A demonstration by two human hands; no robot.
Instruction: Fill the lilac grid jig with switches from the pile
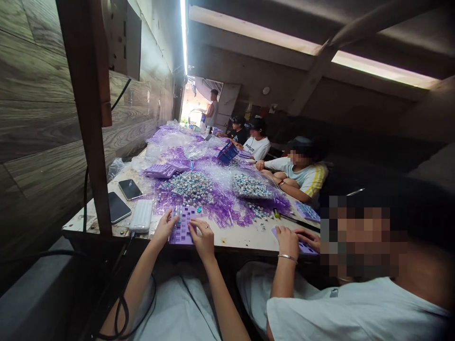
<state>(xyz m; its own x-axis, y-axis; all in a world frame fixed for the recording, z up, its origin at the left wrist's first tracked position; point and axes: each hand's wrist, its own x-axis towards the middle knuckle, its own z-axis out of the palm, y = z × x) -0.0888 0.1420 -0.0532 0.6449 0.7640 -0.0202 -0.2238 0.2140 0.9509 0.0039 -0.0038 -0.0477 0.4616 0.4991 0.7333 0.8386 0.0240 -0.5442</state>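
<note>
A purple plastic tray [182, 228] with rows of small sockets lies at the near edge of the table [245, 237], right in front of me. My left hand [164, 228] rests on the tray's left side, fingers curled, pinching something small at its top corner. My right hand [202, 235] lies on the tray's right side with fingers bent down onto it. Just behind the tray is a heap of small blue-and-white parts [190, 185] on clear purple plastic bags [227, 208].
Two phones [130, 189] [117, 207] and a white power bank [141, 215] lie left of the tray beside a wooden post [90, 118]. A person at my right works another purple tray [302, 246]. More people sit along the right side. Stacked purple trays [159, 170] lie farther back.
</note>
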